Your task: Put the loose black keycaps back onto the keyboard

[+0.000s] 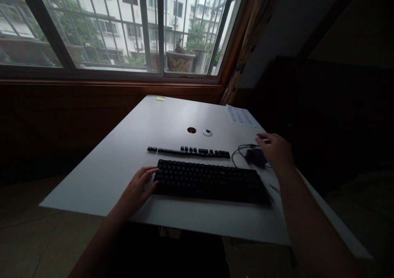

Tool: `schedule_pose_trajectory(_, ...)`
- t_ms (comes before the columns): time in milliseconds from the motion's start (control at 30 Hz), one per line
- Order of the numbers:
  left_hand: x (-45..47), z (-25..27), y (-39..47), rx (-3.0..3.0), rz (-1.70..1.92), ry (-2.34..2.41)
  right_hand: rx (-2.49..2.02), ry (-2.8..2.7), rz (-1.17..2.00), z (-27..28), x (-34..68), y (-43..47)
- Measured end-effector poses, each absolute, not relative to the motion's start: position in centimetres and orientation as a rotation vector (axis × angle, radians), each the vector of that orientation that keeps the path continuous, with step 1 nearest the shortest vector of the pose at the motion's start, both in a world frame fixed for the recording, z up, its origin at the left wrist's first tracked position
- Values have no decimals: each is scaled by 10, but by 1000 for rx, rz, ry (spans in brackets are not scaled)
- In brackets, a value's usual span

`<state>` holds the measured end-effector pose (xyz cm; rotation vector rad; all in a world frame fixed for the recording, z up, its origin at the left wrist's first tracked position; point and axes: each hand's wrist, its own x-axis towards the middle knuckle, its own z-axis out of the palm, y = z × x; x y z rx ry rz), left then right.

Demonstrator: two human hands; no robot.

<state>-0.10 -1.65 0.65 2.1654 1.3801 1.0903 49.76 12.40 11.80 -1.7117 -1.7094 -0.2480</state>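
One black keyboard (209,181) is set on one table (101,163), just beside one row of loose keys (203,151). Its left end is touched, ungripped, by the left hand (138,189), fingers parted. The right hand (275,148) is held half-curled near one cable (234,157); its hold cannot be told. Outside, one plant (178,47) is potted.

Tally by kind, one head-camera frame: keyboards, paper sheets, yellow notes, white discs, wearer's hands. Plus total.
Keyboard: 1
Paper sheet: 1
Yellow note: 1
White disc: 1
Left hand and right hand: 2
Total: 6
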Motion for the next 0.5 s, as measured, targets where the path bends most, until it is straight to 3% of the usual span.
schedule_pose_trajectory(167,-1,8,-17,2221,1069,1395,-1404,-2049,125,99,400,137)
schedule_pose_trajectory(500,-1,3,-18,2245,1031,1440,-1241,-2327,287,55,275,174)
